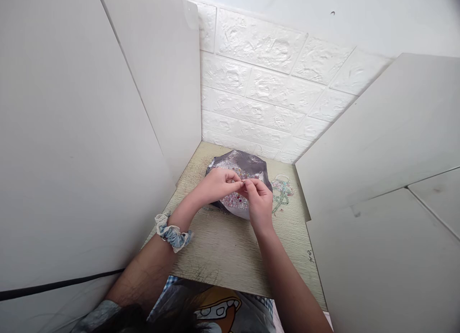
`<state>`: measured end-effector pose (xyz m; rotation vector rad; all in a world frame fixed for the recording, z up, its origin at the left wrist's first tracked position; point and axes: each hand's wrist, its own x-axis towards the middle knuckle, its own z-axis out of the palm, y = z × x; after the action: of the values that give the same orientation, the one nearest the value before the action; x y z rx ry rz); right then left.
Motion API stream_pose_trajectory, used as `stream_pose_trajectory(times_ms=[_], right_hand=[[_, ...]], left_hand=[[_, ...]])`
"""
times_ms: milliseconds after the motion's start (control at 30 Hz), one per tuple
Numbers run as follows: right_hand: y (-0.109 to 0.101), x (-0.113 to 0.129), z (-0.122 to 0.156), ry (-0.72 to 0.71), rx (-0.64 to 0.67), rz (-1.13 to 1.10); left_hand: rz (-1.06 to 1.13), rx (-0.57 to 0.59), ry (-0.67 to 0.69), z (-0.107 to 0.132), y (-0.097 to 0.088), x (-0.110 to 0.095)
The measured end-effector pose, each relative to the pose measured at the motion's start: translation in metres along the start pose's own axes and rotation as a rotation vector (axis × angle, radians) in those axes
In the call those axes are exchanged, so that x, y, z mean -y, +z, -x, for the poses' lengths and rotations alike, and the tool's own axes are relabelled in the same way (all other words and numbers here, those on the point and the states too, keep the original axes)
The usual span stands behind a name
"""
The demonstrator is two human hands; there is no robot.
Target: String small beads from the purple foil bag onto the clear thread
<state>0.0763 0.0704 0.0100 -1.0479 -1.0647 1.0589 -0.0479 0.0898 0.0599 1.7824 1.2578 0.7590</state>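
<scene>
Both hands meet fingertip to fingertip above a grey, silvery-lined pouch (251, 161) that holds many small pink, white and coloured beads (235, 200). My left hand (219, 183) pinches with thumb and forefinger; what lies between them is too small to make out. Close against it, my right hand (259, 199) is also closed in a pinch, its held item hidden by the fingers. To the right of the pouch, strings of green, white and pink beads (282, 191) lie on the wooden table (223, 246). A blue and cream scrunchie (174, 232) circles my left wrist.
White panels (172, 84) on the left and a white panel (377, 132) on the right box in the table. A white brick-patterned wall (258, 84) stands behind it. Small shiny bits (309, 255) lie near the table's right edge.
</scene>
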Motion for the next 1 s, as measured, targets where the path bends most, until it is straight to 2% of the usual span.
stream_pose_trajectory(times_ms=[133,233,333,433,667,733,800,900,1000], right_hand=[[-0.004,0.003,0.000,-0.167,-0.032,0.229],[-0.003,0.010,0.000,-0.332,-0.029,0.323],[-0.002,0.017,0.000,-0.463,-0.047,0.420],[0.000,0.024,0.000,-0.548,-0.048,0.503],[0.001,0.038,0.002,-0.692,-0.065,0.620],[0.002,0.044,0.003,-0.674,-0.073,0.600],[0.002,0.051,0.003,-0.567,-0.069,0.483],[0.000,0.064,0.004,-0.354,-0.037,0.120],[-0.006,0.080,0.005,-0.257,-0.036,-0.180]], left_hand=[[0.096,0.058,0.003,-0.001,-0.001,0.001],[0.216,0.152,0.009,-0.001,-0.005,0.000],[0.319,0.195,-0.032,0.000,-0.008,0.000],[0.436,0.202,-0.069,0.000,-0.008,0.003],[0.614,0.253,-0.042,0.001,-0.010,0.005],[0.669,0.274,-0.057,0.002,-0.011,0.005],[0.737,0.317,-0.079,0.002,-0.012,0.006],[0.829,0.362,-0.070,0.002,-0.014,0.009],[0.889,0.350,-0.022,0.002,-0.016,0.011]])
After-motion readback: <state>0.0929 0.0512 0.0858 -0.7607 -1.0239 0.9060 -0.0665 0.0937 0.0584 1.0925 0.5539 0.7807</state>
